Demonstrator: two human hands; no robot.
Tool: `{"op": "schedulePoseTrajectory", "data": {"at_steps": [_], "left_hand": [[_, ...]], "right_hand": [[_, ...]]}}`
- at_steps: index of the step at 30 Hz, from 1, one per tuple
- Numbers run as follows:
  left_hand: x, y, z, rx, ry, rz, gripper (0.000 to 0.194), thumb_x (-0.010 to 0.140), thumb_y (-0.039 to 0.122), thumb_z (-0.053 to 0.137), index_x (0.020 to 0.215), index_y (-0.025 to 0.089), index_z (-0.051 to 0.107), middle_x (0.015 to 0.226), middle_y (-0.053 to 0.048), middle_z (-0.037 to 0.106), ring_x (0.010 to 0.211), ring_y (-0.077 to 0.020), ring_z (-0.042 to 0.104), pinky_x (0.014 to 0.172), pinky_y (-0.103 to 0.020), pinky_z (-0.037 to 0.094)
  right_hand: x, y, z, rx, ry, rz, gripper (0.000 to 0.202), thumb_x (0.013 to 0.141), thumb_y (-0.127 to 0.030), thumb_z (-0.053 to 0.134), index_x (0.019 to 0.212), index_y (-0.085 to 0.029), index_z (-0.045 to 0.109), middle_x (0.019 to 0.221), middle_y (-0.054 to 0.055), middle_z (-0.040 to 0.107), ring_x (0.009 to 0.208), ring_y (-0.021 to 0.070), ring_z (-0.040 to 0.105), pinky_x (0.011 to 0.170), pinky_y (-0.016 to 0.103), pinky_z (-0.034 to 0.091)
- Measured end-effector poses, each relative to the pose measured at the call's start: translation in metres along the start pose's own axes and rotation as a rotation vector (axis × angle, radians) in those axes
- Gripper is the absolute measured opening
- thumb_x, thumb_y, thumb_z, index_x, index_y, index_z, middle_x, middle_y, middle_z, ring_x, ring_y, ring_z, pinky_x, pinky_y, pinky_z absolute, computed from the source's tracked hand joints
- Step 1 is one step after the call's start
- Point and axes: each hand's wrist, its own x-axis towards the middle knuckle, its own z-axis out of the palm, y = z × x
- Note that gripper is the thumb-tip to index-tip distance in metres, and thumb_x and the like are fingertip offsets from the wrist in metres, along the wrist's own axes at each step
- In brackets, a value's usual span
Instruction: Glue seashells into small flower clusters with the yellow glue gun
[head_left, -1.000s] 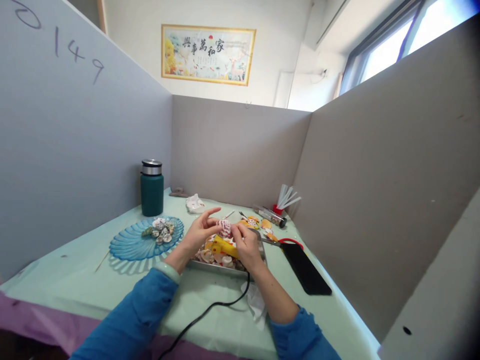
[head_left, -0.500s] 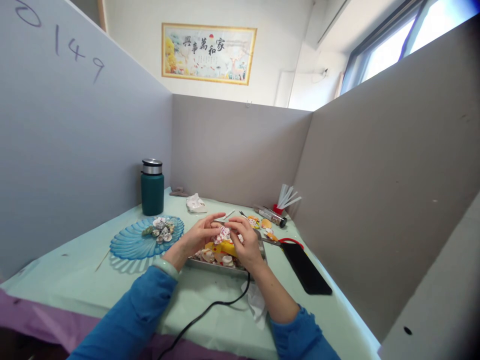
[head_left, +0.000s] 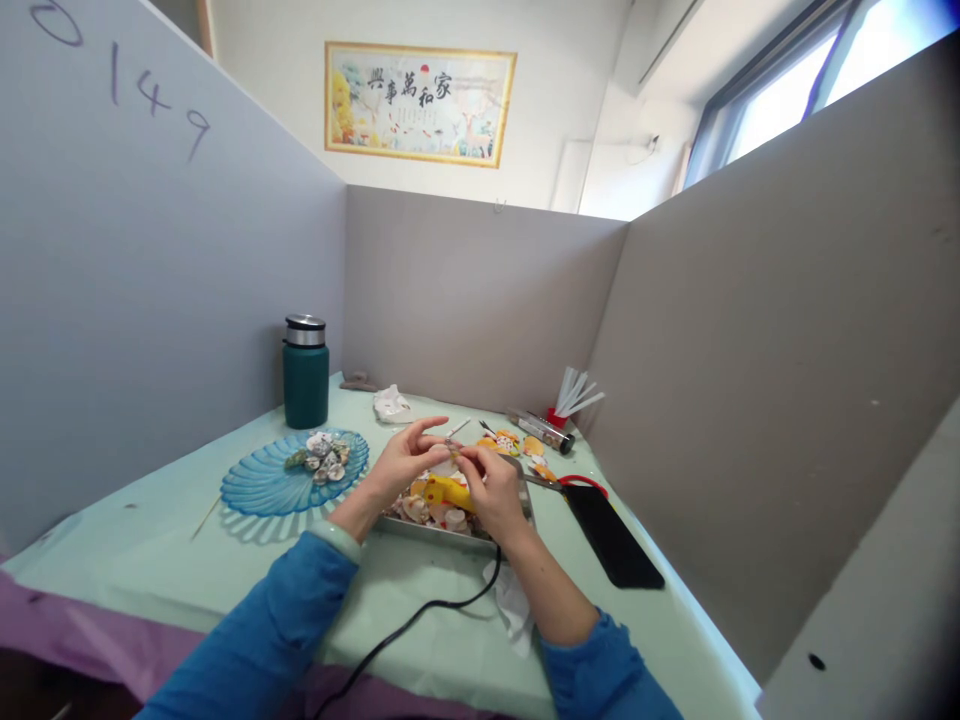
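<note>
My left hand [head_left: 401,465] pinches a small pale shell [head_left: 444,463] between thumb and fingers, over a metal tray. From the other side my right hand [head_left: 491,490] closes its fingertips on the shell's edge. Its far side is hidden by the fingers. Below the hands, a yellow glue gun [head_left: 448,492] rests in the tray [head_left: 442,538] on top of several loose shells [head_left: 416,508]. A black cord [head_left: 420,612] runs from the tray towards me.
A blue scalloped plate [head_left: 259,478] bears a shell cluster [head_left: 326,458]. Behind it stands a green bottle [head_left: 306,385]. At right lie a black phone-like slab [head_left: 615,540], red-handled scissors [head_left: 585,484], orange shells [head_left: 534,447], a clear tube [head_left: 541,430] and white sticks [head_left: 576,395]. Grey partitions [head_left: 480,290] enclose the table.
The shell between my hands has turned: its red-and-white patterned face showed before, a pale side shows now. The fingers of my right hand have drawn in closer around it.
</note>
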Motion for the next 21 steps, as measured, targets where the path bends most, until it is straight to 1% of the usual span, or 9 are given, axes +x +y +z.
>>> {"op": "schedulePoseTrajectory", "data": {"at_steps": [3, 6, 9, 12, 15, 18, 21], "left_hand": [[-0.0003, 0.0003, 0.0026, 0.014, 0.066, 0.016, 0.062, 0.064, 0.03, 0.076, 0.119, 0.013, 0.052, 0.082, -0.005, 0.071, 0.08, -0.0181, 0.066, 0.077, -0.028, 0.048], [-0.0004, 0.0003, 0.0026, 0.013, 0.113, 0.019, 0.063, 0.065, 0.03, 0.076, 0.12, 0.014, 0.052, 0.081, -0.004, 0.071, 0.075, -0.0172, 0.066, 0.073, -0.027, 0.048], [-0.0013, 0.0004, 0.0028, 0.0, 0.089, 0.017, 0.064, 0.064, 0.03, 0.076, 0.122, 0.015, 0.051, 0.079, -0.003, 0.071, 0.075, -0.0167, 0.066, 0.072, -0.026, 0.048], [-0.0025, 0.001, 0.0043, 0.004, 0.059, 0.025, 0.063, 0.065, 0.03, 0.075, 0.122, 0.015, 0.052, 0.079, -0.004, 0.071, 0.08, -0.018, 0.066, 0.076, -0.027, 0.048], [-0.0032, 0.0017, 0.0047, 0.021, 0.063, 0.017, 0.062, 0.066, 0.032, 0.075, 0.121, 0.014, 0.052, 0.08, -0.005, 0.072, 0.083, -0.0195, 0.066, 0.078, -0.028, 0.048], [-0.003, 0.001, 0.0025, 0.028, 0.071, 0.015, 0.062, 0.065, 0.033, 0.076, 0.12, 0.015, 0.054, 0.077, -0.004, 0.072, 0.08, -0.0196, 0.066, 0.075, -0.028, 0.048], [-0.0022, -0.0009, -0.0006, 0.018, 0.051, 0.012, 0.06, 0.065, 0.033, 0.075, 0.118, 0.015, 0.054, 0.074, -0.004, 0.071, 0.078, -0.0201, 0.066, 0.073, -0.028, 0.048]], "right_hand": [[-0.0009, 0.0, 0.0016, -0.017, -0.027, 0.026, 0.014, 0.087, -0.028, 0.053, 0.082, -0.019, 0.063, 0.075, 0.002, 0.065, 0.064, 0.0142, 0.056, 0.062, 0.024, 0.041], [-0.0013, 0.0001, 0.002, -0.066, -0.039, 0.045, 0.02, 0.086, -0.034, 0.055, 0.075, -0.019, 0.06, 0.068, 0.0, 0.061, 0.059, 0.0127, 0.052, 0.059, 0.023, 0.037], [-0.0011, 0.0002, 0.0009, -0.111, -0.031, 0.027, 0.025, 0.089, -0.032, 0.052, 0.068, -0.018, 0.058, 0.063, -0.001, 0.058, 0.057, 0.0115, 0.049, 0.059, 0.023, 0.035], [-0.0011, -0.0008, -0.0008, -0.121, -0.043, 0.002, 0.026, 0.09, -0.03, 0.049, 0.068, -0.018, 0.057, 0.063, -0.002, 0.057, 0.058, 0.0113, 0.049, 0.059, 0.022, 0.034], [-0.0014, -0.0029, -0.0019, -0.12, -0.069, -0.015, 0.026, 0.09, -0.031, 0.048, 0.068, -0.018, 0.056, 0.064, -0.001, 0.056, 0.058, 0.0116, 0.049, 0.058, 0.022, 0.034], [-0.0017, -0.005, -0.002, -0.131, -0.082, -0.023, 0.026, 0.091, -0.031, 0.048, 0.069, -0.019, 0.055, 0.064, -0.001, 0.056, 0.059, 0.0118, 0.05, 0.059, 0.023, 0.034], [-0.0021, -0.0066, -0.0015, -0.146, -0.112, -0.054, 0.026, 0.092, -0.03, 0.046, 0.07, -0.019, 0.056, 0.064, -0.001, 0.056, 0.059, 0.012, 0.05, 0.059, 0.023, 0.034]]}}
